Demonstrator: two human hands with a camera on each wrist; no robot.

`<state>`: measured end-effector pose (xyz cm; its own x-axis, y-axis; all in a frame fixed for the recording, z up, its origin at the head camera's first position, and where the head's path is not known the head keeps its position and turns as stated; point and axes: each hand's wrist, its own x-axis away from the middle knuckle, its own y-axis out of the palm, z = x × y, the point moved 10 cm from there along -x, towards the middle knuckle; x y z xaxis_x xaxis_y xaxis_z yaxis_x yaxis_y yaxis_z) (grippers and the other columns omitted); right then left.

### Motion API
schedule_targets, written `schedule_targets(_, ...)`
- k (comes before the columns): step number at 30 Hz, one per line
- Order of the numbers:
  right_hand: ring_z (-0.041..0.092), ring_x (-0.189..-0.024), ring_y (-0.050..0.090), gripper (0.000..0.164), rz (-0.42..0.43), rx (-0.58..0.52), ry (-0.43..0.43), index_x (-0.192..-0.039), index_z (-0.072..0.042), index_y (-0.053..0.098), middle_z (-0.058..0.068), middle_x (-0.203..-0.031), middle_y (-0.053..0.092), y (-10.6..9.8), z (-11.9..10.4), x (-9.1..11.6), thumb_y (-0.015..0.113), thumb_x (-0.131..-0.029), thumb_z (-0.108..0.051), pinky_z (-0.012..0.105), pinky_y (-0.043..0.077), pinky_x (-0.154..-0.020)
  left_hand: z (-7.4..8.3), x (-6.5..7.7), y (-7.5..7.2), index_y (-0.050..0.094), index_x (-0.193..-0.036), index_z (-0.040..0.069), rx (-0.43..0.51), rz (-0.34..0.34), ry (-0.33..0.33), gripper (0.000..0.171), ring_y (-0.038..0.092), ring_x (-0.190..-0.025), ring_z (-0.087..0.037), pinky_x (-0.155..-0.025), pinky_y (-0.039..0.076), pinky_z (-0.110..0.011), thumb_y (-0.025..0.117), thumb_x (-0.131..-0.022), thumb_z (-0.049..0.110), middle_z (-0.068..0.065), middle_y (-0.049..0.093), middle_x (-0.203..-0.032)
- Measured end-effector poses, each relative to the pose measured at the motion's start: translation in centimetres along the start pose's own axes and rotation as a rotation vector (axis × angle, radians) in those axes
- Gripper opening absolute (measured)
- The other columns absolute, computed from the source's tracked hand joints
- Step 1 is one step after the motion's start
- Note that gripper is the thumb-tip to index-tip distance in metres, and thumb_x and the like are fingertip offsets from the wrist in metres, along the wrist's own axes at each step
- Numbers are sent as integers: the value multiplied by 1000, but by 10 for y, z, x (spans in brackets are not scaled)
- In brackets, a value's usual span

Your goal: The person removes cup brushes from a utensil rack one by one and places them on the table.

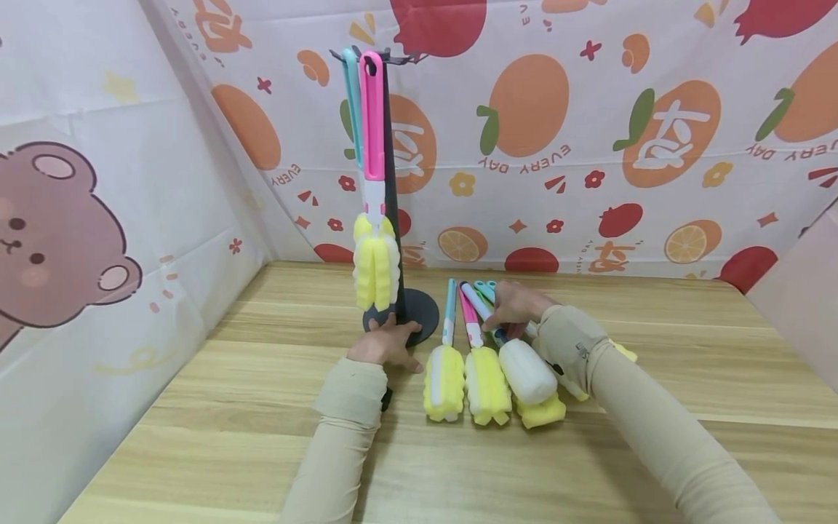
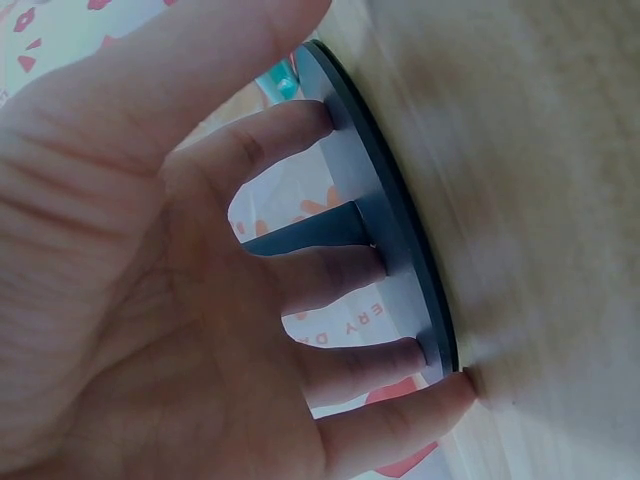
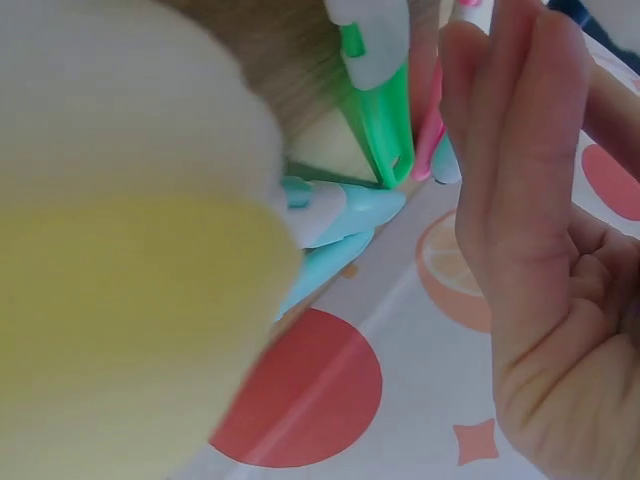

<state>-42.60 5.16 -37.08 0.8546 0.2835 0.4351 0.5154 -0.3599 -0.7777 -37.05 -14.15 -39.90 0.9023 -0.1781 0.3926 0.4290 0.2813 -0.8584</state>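
My left hand [image 1: 386,343] spreads its fingers at the front of the black stand's round base [image 1: 422,313]. In the left wrist view, fingertips [image 2: 372,262] rest on that base, the little finger at its edge by the table. My right hand [image 1: 519,306] pinches the neck of a bottle brush with a white head [image 1: 527,372] and pale handle; the head overlaps a yellow sponge brush [image 1: 542,412]. The right wrist view shows the fingers close together beside its dark neck [image 3: 570,10]. Two yellow-and-white sponge brushes, one blue-handled [image 1: 444,382], one pink-handled [image 1: 488,386], lie to its left.
From the stand's top hooks hang a pink-handled sponge brush [image 1: 373,116] and a teal-handled one [image 1: 352,109] behind it. More brushes with green [image 3: 385,130] and teal handles [image 3: 360,212] lie around the right hand. A printed cloth [image 1: 445,175] backs the wooden table [image 1: 262,407].
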Motion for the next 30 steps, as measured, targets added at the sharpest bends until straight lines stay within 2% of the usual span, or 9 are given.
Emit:
schedule_targets(8, 18, -66, 68, 24, -1, 14, -24, -92, -1, 65, 11, -81, 66, 0, 3, 0, 76, -94, -21, 27, 57, -62, 0, 0, 0, 40, -157, 17, 4, -4, -2, 79, 5, -146, -58, -109, 30, -67, 79, -90, 32, -28, 10, -165)
schedule_targets(16, 19, -66, 66, 22, 3, -17, -30, -93, 0, 66, 12, -81, 67, -2, 4, 3, 73, -96, -21, 27, 57, -63, 0, 0, 0, 40, -157, 18, 0, -3, -12, 79, 6, -146, -58, -108, 31, -67, 79, -90, 32, -27, 10, -165)
schedule_targets(23, 19, -61, 70, 23, 33, -31, -98, -90, 3, 69, 13, -73, 70, -14, 1, 10, 72, -97, -18, 27, 57, -60, 0, 1, 0, 41, -157, 18, 0, 0, -14, 79, 6, -146, -58, -108, 31, -67, 80, -90, 32, -28, 10, -165)
schedule_targets(30, 19, -59, 68, 24, 99, -34, -122, -100, 9, 73, 12, -70, 69, -31, -2, 15, 72, -97, -15, 28, 58, -61, 0, 1, 0, 42, -156, 17, -2, 6, -9, 78, 7, -146, -58, -108, 32, -67, 80, -90, 32, -28, 11, -165)
